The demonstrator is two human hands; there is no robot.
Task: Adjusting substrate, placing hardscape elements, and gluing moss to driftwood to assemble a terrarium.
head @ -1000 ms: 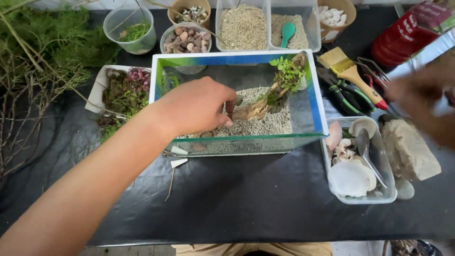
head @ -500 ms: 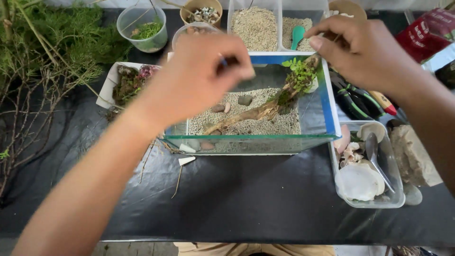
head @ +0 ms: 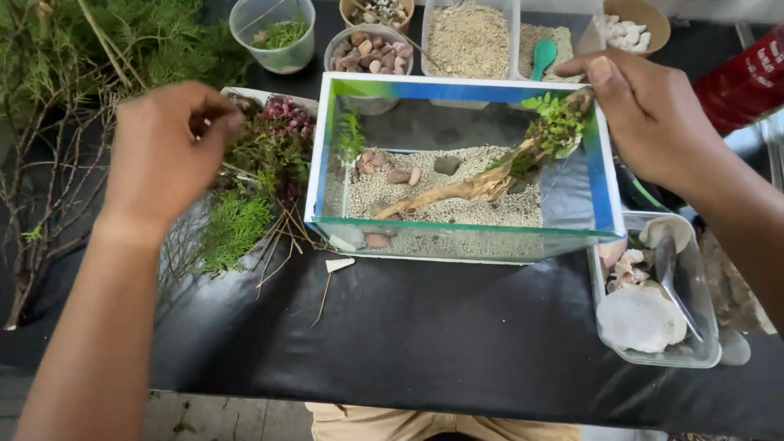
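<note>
A small glass tank (head: 465, 233) with blue-taped edges stands on the black table. Pale gravel, a driftwood branch (head: 465, 189) with green moss and a few brown pebbles (head: 384, 163) lie inside. My right hand (head: 645, 110) rests on the tank's far right corner, thumb on the rim. My left hand (head: 167, 151) hovers over a white tray of green and reddish plants (head: 261, 175) left of the tank. Its fingers are curled together; I cannot tell whether they pinch anything.
Behind the tank stand cups of pebbles (head: 367, 45), tubs of gravel (head: 469, 37) with a teal spoon (head: 541, 57), and a cup of greens (head: 278, 33). Bare twigs and ferns (head: 57, 122) lie at the left. A clear tub of shells (head: 653, 302) sits at the right.
My left hand has left the tank and moved left over the plant tray. My right hand came in from the right and settled on the tank's far right corner.
</note>
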